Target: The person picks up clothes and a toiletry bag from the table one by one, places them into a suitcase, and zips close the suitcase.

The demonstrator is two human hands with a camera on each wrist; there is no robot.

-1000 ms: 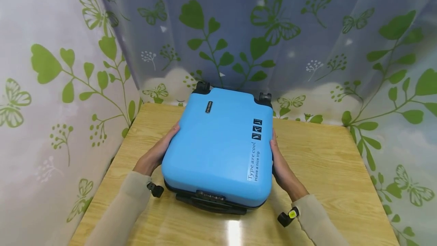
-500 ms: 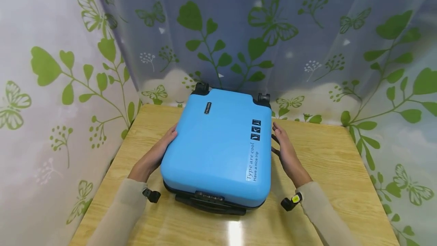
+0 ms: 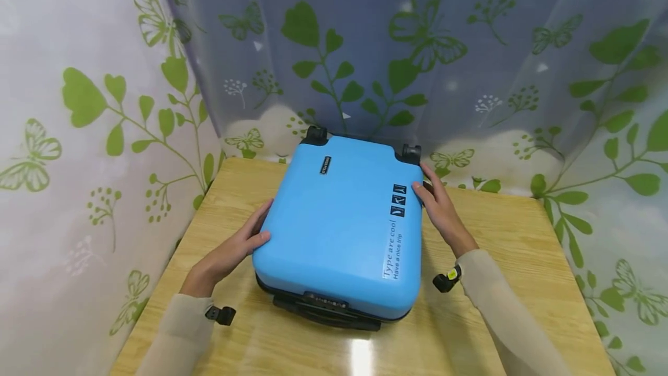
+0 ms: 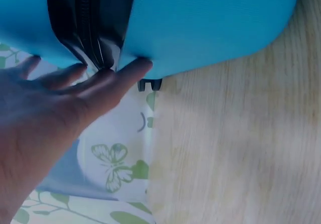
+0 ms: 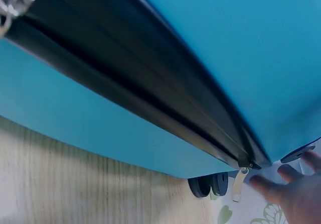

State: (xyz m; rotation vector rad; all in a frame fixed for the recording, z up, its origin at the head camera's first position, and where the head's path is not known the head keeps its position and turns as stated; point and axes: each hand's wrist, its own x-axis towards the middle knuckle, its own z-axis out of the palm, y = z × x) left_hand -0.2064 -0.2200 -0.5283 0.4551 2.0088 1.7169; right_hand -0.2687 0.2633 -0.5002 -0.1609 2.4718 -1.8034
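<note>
A light blue hard-shell suitcase [image 3: 339,219] lies flat, its black carry handle [image 3: 326,317] and number lock toward me. My left hand [image 3: 229,254] touches its left side with fingers extended, the thumb at the top edge. Seen from the left wrist, those fingertips reach the shell beside the black zipper band [image 4: 85,18]. At the far right corner, my right hand [image 3: 443,210] has its thumb at the top edge and its other fingers reaching toward the wheel end. The right wrist view shows a metal zipper pull [image 5: 240,185] hanging right beside these fingers.
The suitcase rests on a wood-grain table [image 3: 501,254]. Two black wheels, a left one [image 3: 316,134] and a right one [image 3: 411,153], face the back curtain [image 3: 355,45], which has green leaf and butterfly prints. Another printed curtain [image 3: 104,149] borders the left side.
My right hand has left the suitcase's right side and moved away from me to its far right corner. My left hand has shifted slightly nearer, its thumb now over the top edge.
</note>
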